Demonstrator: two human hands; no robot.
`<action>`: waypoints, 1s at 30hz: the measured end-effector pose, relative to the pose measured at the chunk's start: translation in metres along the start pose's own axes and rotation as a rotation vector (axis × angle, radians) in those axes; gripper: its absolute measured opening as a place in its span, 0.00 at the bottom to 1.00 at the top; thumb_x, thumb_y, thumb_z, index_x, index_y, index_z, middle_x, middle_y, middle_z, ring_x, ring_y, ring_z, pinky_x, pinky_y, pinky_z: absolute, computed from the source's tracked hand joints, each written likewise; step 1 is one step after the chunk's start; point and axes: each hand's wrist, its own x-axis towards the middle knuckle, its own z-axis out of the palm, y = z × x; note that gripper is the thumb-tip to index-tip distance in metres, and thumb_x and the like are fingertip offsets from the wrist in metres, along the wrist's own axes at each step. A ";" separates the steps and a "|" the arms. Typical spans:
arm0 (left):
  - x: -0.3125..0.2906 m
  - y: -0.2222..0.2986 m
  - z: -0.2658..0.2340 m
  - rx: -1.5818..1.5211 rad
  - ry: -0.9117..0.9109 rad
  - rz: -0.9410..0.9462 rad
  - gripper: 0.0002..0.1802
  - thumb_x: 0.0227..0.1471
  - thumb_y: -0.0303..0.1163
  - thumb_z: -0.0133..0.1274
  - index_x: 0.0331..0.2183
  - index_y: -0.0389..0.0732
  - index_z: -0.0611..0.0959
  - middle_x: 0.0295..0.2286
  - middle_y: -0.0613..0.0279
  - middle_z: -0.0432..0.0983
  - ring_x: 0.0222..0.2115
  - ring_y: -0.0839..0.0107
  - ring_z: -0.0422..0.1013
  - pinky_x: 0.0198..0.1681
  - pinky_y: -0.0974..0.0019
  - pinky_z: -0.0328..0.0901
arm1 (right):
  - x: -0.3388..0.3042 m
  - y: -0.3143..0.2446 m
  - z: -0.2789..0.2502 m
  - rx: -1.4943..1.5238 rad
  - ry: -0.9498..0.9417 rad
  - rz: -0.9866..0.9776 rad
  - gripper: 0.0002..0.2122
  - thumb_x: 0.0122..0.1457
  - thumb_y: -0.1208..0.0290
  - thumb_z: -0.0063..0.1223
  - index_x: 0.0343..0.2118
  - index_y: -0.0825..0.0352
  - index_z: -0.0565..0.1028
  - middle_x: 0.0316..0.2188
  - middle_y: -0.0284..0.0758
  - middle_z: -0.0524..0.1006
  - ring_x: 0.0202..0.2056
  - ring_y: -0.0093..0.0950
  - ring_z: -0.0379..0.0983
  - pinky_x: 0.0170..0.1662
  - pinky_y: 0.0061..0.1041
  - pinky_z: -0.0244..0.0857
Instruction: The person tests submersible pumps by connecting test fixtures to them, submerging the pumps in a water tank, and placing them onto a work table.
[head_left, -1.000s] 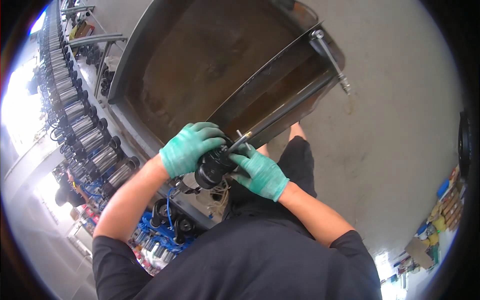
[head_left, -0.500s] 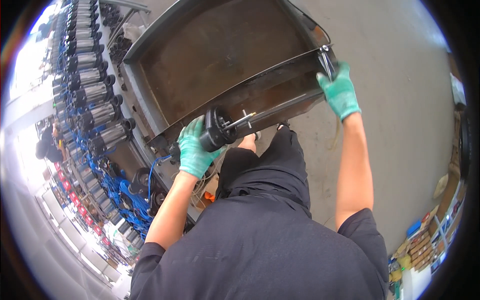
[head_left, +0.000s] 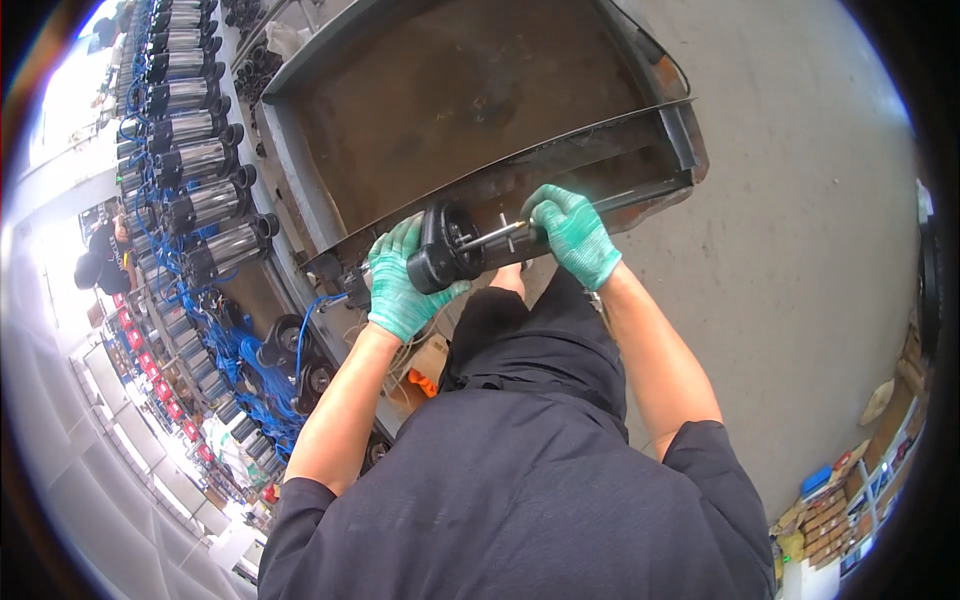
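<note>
A black round pump-like housing (head_left: pixel 440 250) with a flat rim lies in the grip of my left hand (head_left: pixel 400 275), which wears a green-coated glove. Out of its face, to the right, runs a thin metal shaft (head_left: pixel 490 237) with a small crosspiece and a brass-coloured tip. My right hand (head_left: pixel 575 235), gloved alike, is closed at that tip, fingers curled. What it holds is mostly hidden; a small metallic end (head_left: pixel 596 298) shows below the palm. Both hands are above the near edge of a brown metal tray (head_left: pixel 470 100).
A narrow trough (head_left: pixel 640 160) runs along the tray's near side. To the left stand rows of metal-bodied motors (head_left: pixel 215 205) with black ends and blue cables (head_left: pixel 235 370). Cardboard and an orange piece (head_left: pixel 422 382) lie below my left forearm. Another person (head_left: pixel 105 255) is at far left.
My right hand has come left and nearer, from the tray's right corner to the shaft tip. The metal tool seen there at that hand no longer shows at the corner. My left hand keeps the housing.
</note>
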 end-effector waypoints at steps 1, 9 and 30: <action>-0.001 0.000 0.001 0.004 -0.003 -0.002 0.63 0.26 0.59 0.73 0.61 0.41 0.67 0.55 0.55 0.69 0.58 0.56 0.63 0.65 0.51 0.50 | 0.001 0.001 0.002 0.005 -0.002 0.001 0.09 0.61 0.74 0.45 0.32 0.71 0.78 0.22 0.33 0.75 0.26 0.20 0.69 0.32 0.24 0.66; 0.005 -0.001 0.000 0.030 -0.013 0.018 0.55 0.30 0.58 0.71 0.59 0.44 0.71 0.53 0.59 0.70 0.58 0.57 0.64 0.64 0.51 0.53 | 0.014 0.007 0.014 0.032 0.028 -0.026 0.10 0.60 0.77 0.39 0.28 0.70 0.76 0.20 0.30 0.73 0.24 0.18 0.68 0.30 0.22 0.65; -0.035 0.029 -0.015 -0.190 0.247 -0.240 0.45 0.38 0.49 0.72 0.55 0.38 0.75 0.55 0.48 0.68 0.55 0.57 0.66 0.60 0.53 0.59 | 0.005 -0.068 -0.106 -0.715 0.151 -0.208 0.14 0.64 0.74 0.48 0.52 0.67 0.68 0.37 0.47 0.81 0.37 0.45 0.79 0.41 0.41 0.71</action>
